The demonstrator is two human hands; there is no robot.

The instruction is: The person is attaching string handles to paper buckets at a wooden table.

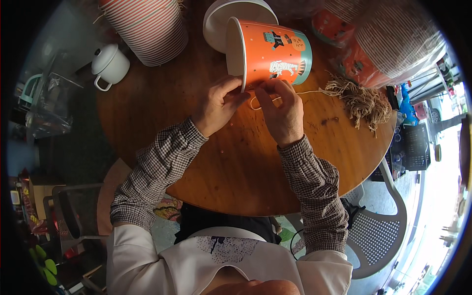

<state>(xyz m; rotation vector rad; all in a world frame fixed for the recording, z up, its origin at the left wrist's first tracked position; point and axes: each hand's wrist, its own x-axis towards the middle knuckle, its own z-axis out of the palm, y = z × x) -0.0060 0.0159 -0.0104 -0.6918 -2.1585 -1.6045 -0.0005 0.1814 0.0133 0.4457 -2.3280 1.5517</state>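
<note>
The orange tub (268,53) lies sideways toward the worktop's (236,169) far edge, just beyond both hands, long axis left to right, mouth leftward. The left hand (219,105), nearer the mouth, has fingers clamped on the rim; the right hand's (282,112) fingers bunch beside the wall, their hold on the thin cord (310,92) unclear.

Desk (231,177): round, brown wood, glossy, marked surface. Chair (377,236): grey, perforated seat, lower right. Floor (377,194): pale grey by chair. Light: strong white daylight, right.
</note>
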